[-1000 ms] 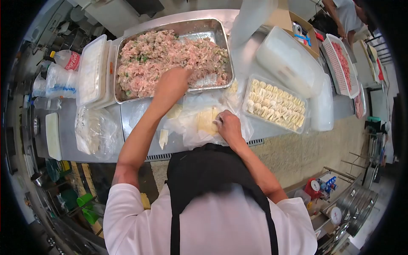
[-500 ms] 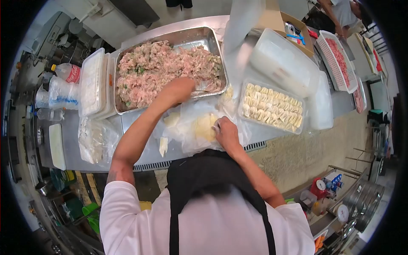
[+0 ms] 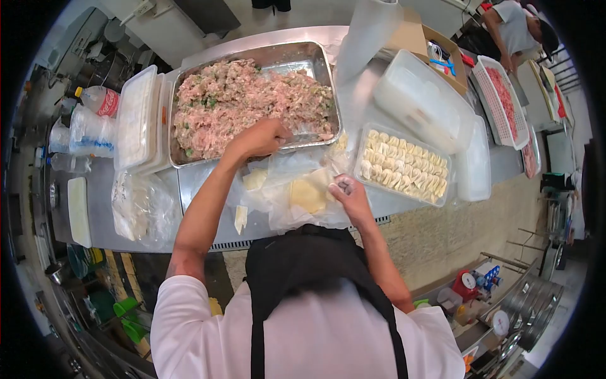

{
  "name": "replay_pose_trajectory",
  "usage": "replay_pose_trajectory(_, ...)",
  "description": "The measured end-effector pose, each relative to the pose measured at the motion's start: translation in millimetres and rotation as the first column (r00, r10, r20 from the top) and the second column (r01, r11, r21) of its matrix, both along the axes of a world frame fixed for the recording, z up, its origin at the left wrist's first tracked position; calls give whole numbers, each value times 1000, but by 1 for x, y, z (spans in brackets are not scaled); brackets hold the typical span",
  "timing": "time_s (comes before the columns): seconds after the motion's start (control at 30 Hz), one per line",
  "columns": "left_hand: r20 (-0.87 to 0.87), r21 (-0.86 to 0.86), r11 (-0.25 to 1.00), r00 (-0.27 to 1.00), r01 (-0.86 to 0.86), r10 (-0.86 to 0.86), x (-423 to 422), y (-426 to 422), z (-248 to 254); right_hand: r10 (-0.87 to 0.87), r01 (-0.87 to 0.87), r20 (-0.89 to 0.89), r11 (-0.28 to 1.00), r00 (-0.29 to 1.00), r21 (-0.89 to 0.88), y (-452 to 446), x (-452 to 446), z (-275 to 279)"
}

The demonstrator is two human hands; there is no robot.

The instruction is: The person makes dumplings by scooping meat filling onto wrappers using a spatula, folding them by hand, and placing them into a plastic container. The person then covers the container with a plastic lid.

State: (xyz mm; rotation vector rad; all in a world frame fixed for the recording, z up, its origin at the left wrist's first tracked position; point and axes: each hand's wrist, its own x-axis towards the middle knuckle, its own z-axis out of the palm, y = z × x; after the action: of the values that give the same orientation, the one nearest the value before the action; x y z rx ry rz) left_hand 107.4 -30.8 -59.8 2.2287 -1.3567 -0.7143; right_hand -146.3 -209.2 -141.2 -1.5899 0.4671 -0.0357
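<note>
My left hand (image 3: 264, 136) is closed over the near rim of a deep metal tray (image 3: 249, 155) of minced meat with green bits (image 3: 252, 104). Whatever its fingers hold is mostly hidden; a thin, pale edge shows by the fingertips. My right hand (image 3: 353, 197) has its fingers curled, beside a stack of round yellowish dough wrappers (image 3: 307, 195) on crumpled plastic (image 3: 284, 218). Something small and pale seems to lie inside those fingers, too small to name. Right of this hand stands a clear plastic container (image 3: 435, 201) with rows of folded dumplings (image 3: 404, 163).
Stacked lidded containers (image 3: 136, 120) and a plastic bag (image 3: 142, 208) stand left of the tray. Empty translucent containers (image 3: 423, 101) lie at the right, near a cardboard box (image 3: 410, 35) and a white basket (image 3: 502, 95) of red meat. Another person (image 3: 511, 28) works at far right.
My right hand has shifted slightly right, off the wrappers, its curled fingers turned up. My left hand has drawn slightly left along the tray's near rim.
</note>
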Motion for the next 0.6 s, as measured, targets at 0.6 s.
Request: replay_pose_trajectory(0.6, -539, -80, 977, 833, -197, 124, 2, 25, -13, -220, -167, 224, 251, 949, 954, -61, -12, 36)
